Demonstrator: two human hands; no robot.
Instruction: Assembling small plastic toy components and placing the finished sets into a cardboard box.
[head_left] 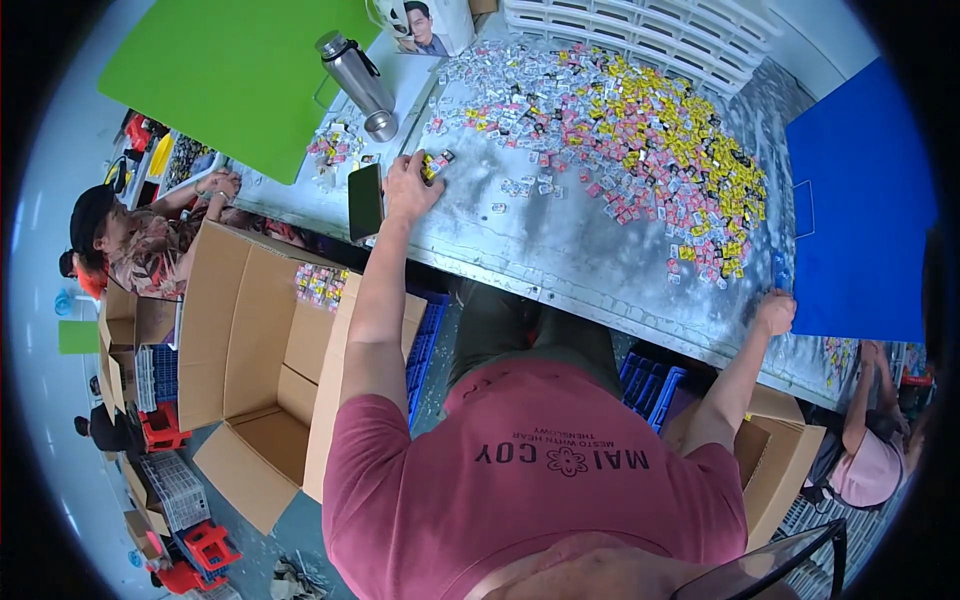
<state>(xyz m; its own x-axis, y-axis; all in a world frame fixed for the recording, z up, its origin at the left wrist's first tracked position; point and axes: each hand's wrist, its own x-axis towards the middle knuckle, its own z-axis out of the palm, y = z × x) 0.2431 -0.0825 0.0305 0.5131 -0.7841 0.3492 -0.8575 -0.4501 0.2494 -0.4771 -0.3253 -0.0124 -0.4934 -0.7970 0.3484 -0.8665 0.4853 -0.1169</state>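
The left hand (408,190) lies on the bench (490,240), its thumb and fingers apart in a curve around a small cluster of yellow, red and white pieces (438,164); I cannot tell whether they grip it. Just left of these fingers, beside the wrist, a dark-screened phone (366,202) sits at the bench's edge. Beyond them and to the left stand a steel flask (356,75) and a metal cup (381,126). A wide spread of loose pieces (650,140), yellow, pink and white, covers the bench to their right, with a few strays nearer.

The right hand (775,312) is at the bench's front edge, well apart from the left, fingers curled in; what they hold, if anything, I cannot tell. A blue panel (865,220) rises just right of them.
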